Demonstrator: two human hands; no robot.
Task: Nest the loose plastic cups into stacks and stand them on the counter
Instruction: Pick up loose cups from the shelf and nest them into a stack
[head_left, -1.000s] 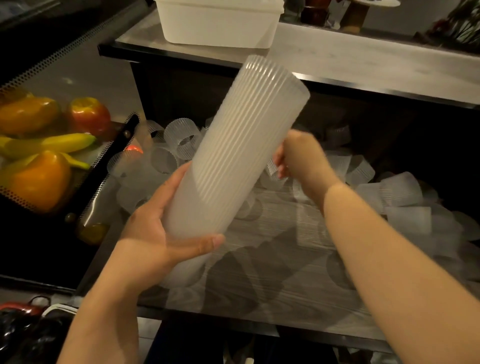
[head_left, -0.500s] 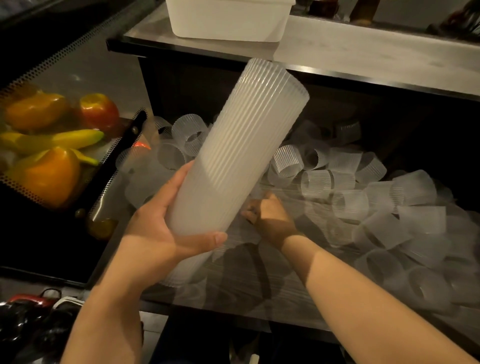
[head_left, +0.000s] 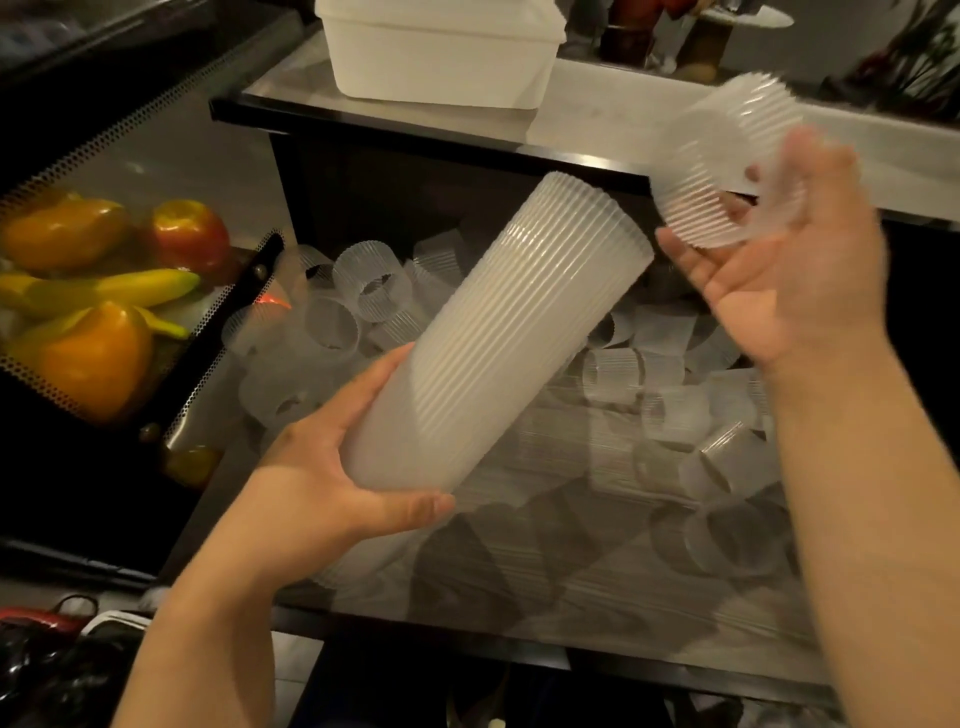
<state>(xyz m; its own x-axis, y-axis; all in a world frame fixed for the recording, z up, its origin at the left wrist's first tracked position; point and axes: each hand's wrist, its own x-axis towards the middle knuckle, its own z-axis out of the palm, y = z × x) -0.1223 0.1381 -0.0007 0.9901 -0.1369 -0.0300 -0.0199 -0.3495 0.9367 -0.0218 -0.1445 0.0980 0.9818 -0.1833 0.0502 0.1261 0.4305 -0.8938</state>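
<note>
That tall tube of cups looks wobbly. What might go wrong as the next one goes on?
The left hand grips the tilted stack only near its bottom, so the long top could sag or slide apart. The single cup sits loosely in the right hand and looks blurred with motion; it may slip or meet the stack's rim crooked. A fumble could drop it among the loose cups below.

The stack (head_left: 498, 338) at centre is translucent frosted plastic, finely ribbed along its length, with a soft sheen. The cup (head_left: 727, 161) at upper right is the same ribbed clear plastic, as are the loose cups (head_left: 670, 395) below. They lie on a shelf (head_left: 597, 587) of grey wood-grain finish, matt. The bin (head_left: 441, 57) at top is smooth white plastic. Perforated metal (head_left: 208, 374) edges the glossy fruit (head_left: 88, 358) at left.
</note>
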